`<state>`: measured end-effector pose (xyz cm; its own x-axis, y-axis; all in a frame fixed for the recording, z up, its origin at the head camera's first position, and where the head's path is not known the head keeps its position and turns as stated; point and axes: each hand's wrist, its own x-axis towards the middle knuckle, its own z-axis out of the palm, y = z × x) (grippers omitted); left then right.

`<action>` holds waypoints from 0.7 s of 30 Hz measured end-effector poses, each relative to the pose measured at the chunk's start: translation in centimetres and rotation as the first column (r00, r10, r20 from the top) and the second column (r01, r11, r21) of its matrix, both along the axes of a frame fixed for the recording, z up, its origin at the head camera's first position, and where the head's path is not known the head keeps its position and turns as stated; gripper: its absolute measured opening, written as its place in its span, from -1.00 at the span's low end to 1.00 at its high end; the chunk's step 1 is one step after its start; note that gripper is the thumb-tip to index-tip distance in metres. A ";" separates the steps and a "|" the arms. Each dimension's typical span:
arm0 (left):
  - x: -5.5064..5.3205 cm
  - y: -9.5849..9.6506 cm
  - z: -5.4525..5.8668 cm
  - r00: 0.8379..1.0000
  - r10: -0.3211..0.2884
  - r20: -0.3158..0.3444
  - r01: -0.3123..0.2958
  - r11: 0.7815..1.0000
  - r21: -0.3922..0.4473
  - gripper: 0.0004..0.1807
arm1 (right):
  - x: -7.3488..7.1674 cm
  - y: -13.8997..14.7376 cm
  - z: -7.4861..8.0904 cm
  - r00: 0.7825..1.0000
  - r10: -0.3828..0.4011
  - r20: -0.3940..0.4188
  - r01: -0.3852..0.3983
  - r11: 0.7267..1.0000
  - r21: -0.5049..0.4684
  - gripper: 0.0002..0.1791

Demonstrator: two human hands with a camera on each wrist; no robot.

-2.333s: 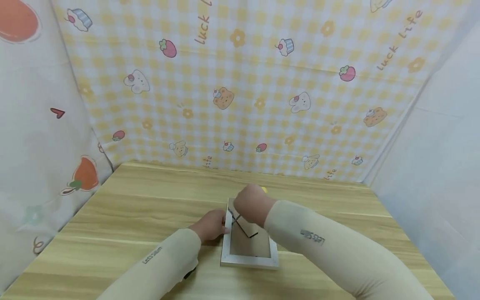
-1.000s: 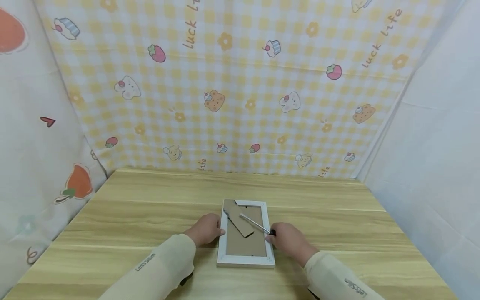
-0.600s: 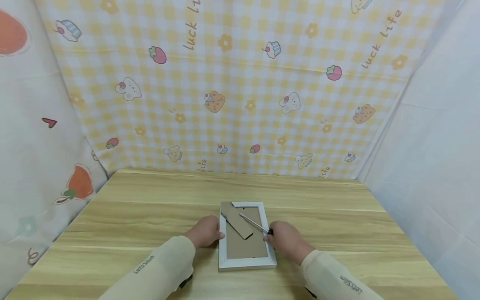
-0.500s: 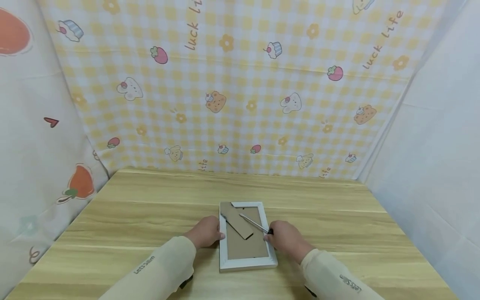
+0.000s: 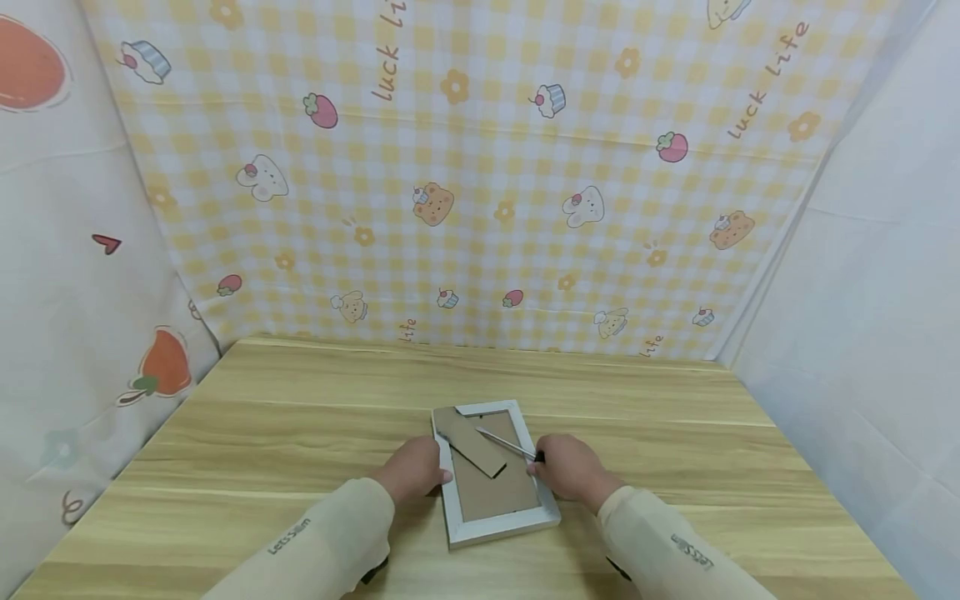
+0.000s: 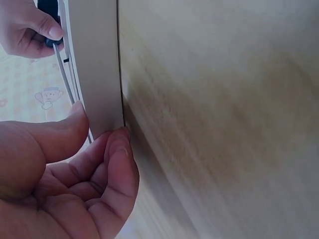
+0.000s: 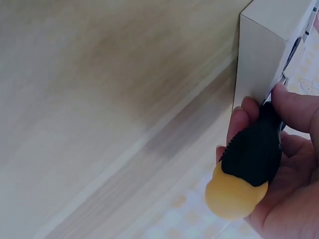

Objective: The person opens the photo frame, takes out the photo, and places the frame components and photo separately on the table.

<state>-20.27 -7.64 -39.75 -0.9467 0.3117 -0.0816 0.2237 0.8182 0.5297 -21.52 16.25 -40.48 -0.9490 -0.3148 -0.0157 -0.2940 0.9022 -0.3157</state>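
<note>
A white picture frame (image 5: 504,525) lies back side up on the table, turned a little anticlockwise. Across its brown backing board (image 5: 495,500) slants a brown stand leg (image 5: 480,450), attached near the upper left corner. My left hand (image 5: 414,468) pinches the left side, thumb on top and fingers curled against the outer edge. In my right hand (image 5: 572,468) is a screwdriver (image 7: 251,149) with a black and yellow handle. Its metal shaft (image 5: 507,442) reaches over the backing, tip close to the stand leg. The right fingertips (image 7: 239,119) also touch the frame's right side.
The wood-grain table (image 5: 315,383) extends around the frame. A yellow checked cloth (image 5: 480,250) hangs behind its back edge, with white cloths (image 5: 862,275) on both sides. Cream sleeves (image 5: 330,533) cover both forearms.
Earlier the right hand was over the frame's upper part with the screwdriver at the stand leg; it has come down to the right side. The frame has since turned slightly anticlockwise.
</note>
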 end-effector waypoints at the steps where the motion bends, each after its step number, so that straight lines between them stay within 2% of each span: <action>1: 0.0 0.0 -0.1 1.000 0.003 -0.002 -0.003 1.000 0.006 -0.58 | -0.1 0.0 0.0 1.000 0.004 0.000 -0.004 1.000 -0.002 -0.77; 8: 0.2 0.1 -0.8 1.000 0.031 -0.003 -0.030 0.998 0.062 -0.51 | -0.7 0.1 0.2 0.999 0.029 0.020 -0.030 0.999 0.011 -0.79; 15: 0.6 0.4 -0.9 0.998 0.052 -0.027 -0.051 0.998 0.034 -0.50 | -1.1 0.0 0.5 0.998 0.051 0.037 -0.052 0.999 0.012 -0.80; 21: 1.0 0.6 -0.9 0.997 0.076 -0.007 -0.075 0.996 0.049 -0.53 | -1.3 0.0 0.8 0.997 0.069 0.025 -0.069 0.997 0.030 -0.80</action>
<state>-19.26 -7.03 -40.62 -0.9683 0.2426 -0.0595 0.1671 0.8060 0.5679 -22.86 16.22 -39.72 -0.9243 -0.3786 -0.0484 -0.3488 0.8894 -0.2955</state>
